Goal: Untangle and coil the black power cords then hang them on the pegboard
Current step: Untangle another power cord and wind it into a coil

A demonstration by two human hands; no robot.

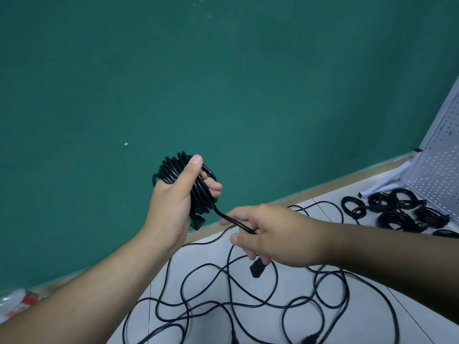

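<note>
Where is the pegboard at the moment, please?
In the head view, the pegboard stands at the far right edge, beside the green wall, with several coiled cords lying on the pale surface at its foot.

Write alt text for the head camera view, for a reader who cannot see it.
A left hand grips a coiled black power cord while the right hand pinches its loose tail. Below, tangled black cords sprawl on a white surface; more coils lie at the foot of a white pegboard at right.
</note>
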